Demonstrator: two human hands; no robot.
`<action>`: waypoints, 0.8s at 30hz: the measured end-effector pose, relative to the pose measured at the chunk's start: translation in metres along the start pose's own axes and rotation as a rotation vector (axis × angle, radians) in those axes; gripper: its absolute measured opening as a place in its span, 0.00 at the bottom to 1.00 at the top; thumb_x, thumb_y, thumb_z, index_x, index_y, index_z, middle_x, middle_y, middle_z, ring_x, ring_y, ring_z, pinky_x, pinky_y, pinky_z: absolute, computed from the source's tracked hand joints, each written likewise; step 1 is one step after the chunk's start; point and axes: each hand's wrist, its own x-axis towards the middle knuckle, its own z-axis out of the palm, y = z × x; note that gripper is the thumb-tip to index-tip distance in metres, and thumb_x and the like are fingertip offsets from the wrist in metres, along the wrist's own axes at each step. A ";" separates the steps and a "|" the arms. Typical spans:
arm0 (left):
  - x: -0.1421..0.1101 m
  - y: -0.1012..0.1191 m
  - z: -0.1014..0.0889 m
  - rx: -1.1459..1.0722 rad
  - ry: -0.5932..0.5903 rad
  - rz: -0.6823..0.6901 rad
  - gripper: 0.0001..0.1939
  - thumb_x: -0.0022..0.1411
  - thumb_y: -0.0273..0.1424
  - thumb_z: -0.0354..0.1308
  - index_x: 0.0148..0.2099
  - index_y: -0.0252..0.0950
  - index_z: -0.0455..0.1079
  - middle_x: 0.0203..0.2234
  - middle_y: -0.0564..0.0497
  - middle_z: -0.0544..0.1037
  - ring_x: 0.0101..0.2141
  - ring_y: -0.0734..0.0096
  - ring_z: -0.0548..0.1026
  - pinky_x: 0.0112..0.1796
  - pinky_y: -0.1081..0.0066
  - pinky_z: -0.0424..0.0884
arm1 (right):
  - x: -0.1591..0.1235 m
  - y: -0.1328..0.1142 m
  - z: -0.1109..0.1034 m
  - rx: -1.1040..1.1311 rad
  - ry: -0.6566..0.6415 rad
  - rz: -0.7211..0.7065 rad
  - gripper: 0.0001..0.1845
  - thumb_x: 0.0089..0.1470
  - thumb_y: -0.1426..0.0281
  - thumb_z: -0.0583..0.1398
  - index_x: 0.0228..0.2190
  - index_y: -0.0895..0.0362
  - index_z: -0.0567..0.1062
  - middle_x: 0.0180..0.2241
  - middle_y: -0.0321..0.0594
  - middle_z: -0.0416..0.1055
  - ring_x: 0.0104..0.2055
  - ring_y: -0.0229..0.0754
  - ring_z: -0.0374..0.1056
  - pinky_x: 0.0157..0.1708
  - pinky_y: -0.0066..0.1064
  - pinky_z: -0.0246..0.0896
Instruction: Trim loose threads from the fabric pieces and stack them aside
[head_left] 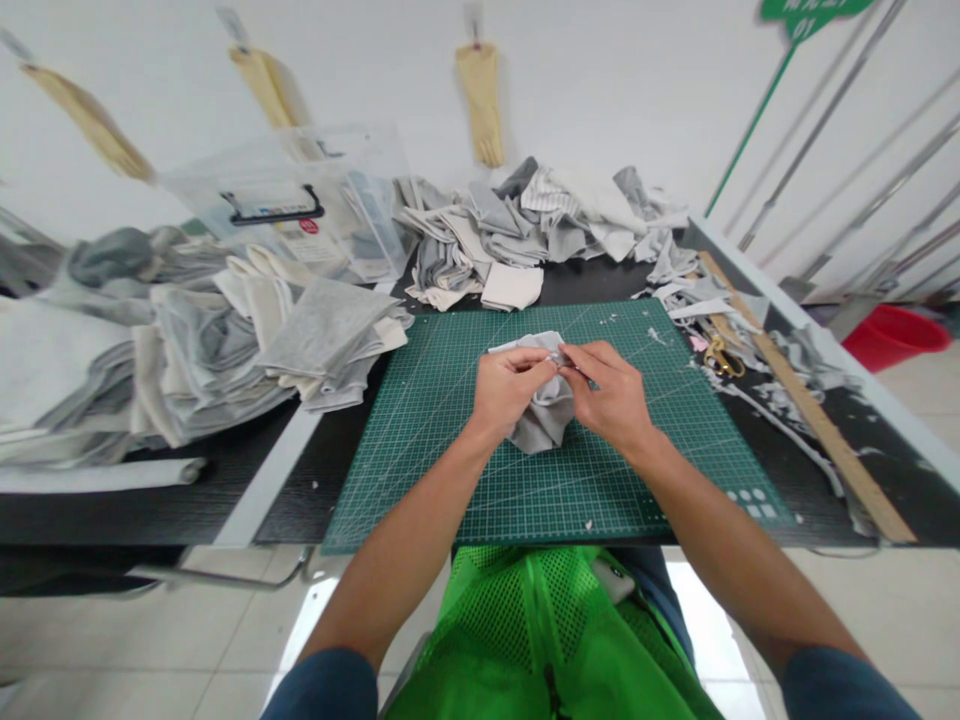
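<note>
A piece of light grey cloth is bunched up between my hands, over the middle of the green cutting mat. My left hand pinches its upper part between thumb and fingers. Close against it, my right hand pinches the same spot from the other side. The fingertips of both hands nearly meet there. A small dark, thin bit shows by my right fingers, too small to name. The cloth's lower folds hang loose onto the mat.
Folded grey and cream cloths pile up at left, with more cloths behind the mat. A clear plastic box stands back left. On the right lie gold-handled scissors, fabric scraps and a wooden ruler.
</note>
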 end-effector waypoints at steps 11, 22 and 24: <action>0.000 0.002 0.002 -0.006 0.022 -0.020 0.07 0.51 0.32 0.73 0.35 0.37 0.85 0.26 0.52 0.82 0.24 0.75 0.73 0.26 0.74 0.67 | 0.001 -0.002 0.000 0.004 -0.008 0.007 0.13 0.68 0.68 0.57 0.47 0.51 0.82 0.40 0.46 0.81 0.44 0.48 0.76 0.47 0.43 0.74; 0.001 0.001 0.001 0.014 0.032 -0.030 0.06 0.52 0.31 0.73 0.35 0.37 0.85 0.28 0.51 0.84 0.26 0.73 0.76 0.28 0.73 0.69 | 0.000 0.000 -0.001 -0.014 -0.014 0.024 0.13 0.66 0.69 0.59 0.48 0.51 0.81 0.42 0.46 0.81 0.45 0.48 0.76 0.48 0.42 0.74; 0.001 0.000 0.001 0.020 0.032 -0.032 0.06 0.51 0.31 0.73 0.35 0.37 0.85 0.28 0.51 0.84 0.25 0.73 0.75 0.28 0.73 0.69 | 0.000 0.001 0.000 -0.012 -0.020 0.034 0.12 0.67 0.68 0.59 0.47 0.51 0.82 0.42 0.45 0.81 0.45 0.48 0.76 0.48 0.42 0.74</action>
